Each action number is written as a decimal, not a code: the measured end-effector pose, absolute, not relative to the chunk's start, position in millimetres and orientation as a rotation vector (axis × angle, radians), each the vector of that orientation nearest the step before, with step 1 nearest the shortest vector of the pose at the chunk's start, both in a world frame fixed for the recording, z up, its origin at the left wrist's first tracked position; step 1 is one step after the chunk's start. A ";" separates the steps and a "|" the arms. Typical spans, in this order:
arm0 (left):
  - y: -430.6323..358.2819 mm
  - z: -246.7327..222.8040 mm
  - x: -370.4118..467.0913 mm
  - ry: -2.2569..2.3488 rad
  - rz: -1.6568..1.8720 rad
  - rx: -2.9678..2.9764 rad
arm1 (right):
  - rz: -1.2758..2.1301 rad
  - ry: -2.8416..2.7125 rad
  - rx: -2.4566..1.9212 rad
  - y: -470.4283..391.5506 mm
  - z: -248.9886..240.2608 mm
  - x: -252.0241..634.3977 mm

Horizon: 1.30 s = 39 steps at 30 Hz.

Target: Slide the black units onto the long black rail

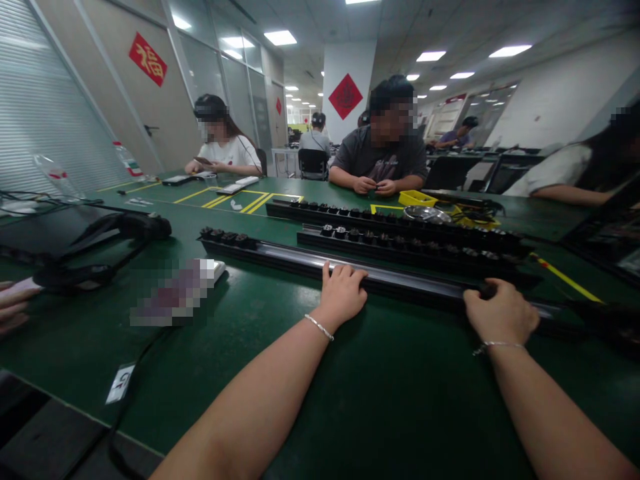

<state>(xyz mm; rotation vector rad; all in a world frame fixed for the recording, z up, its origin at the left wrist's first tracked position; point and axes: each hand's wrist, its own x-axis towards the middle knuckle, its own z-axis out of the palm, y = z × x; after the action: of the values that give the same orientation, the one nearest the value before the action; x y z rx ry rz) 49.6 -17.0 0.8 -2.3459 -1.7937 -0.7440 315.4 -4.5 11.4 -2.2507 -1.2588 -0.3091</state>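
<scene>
A long black rail with a shiny channel lies across the green table in front of me. Small dark parts sit in a row at its left end. My left hand grips the rail near its middle, fingers curled over the near edge. Farther right, my right hand is closed at the rail, with a small black part showing between thumb and fingers. Its exact kind is hidden by the hand. Just behind lie two more black rails, the nearer rail and the farther rail, both carrying rows of small parts.
A yellow tray and a round metal dish stand behind the rails. On the left lie a blurred-out phone-like object, a black strapped headset and a cable. Co-workers sit around the table; another person's hand shows at far left.
</scene>
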 end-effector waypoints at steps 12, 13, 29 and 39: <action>-15.8 -0.8 48.9 -1.789 -0.765 -2.357 | -0.276 -1.224 -2.262 -3.5 10.1 323.2; -15.5 -1.1 49.0 -1.786 -0.770 -2.354 | -0.278 -1.225 -2.258 -3.6 9.9 323.7; -15.5 -0.8 49.4 -1.789 -0.760 -2.348 | -0.286 -1.201 -2.263 -1.2 9.1 333.6; -16.1 0.5 48.8 -1.796 -0.743 -2.352 | -0.286 -1.144 -2.285 -3.6 11.9 334.1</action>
<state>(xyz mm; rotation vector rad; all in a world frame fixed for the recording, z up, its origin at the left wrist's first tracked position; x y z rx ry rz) 48.8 -16.1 0.5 -2.3518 -1.7964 -0.7426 334.1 -3.6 11.9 -2.2851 -1.1437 -0.2860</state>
